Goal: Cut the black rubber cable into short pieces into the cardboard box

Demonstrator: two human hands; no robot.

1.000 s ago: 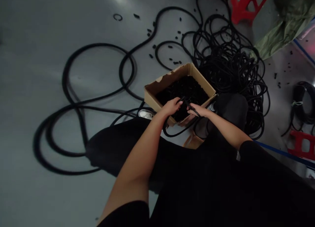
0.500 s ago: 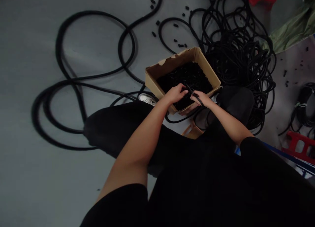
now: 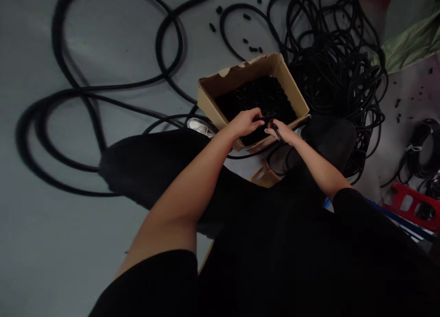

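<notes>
Hands: left hand (image 3: 244, 123) and right hand (image 3: 283, 133) both closed on a thin black hose (image 3: 267, 120) | over cardboard box (image 3: 213, 85) of black pieces (image 3: 261, 95) | cable tangle (image 3: 330, 56) beside box on floor (image 3: 41, 243)

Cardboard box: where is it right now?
Head view: the cardboard box sits on the floor left of the hose tangle, beneath the left hand and right hand.

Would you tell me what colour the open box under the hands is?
The box is plain brown cardboard, seen best in the head view.
</notes>
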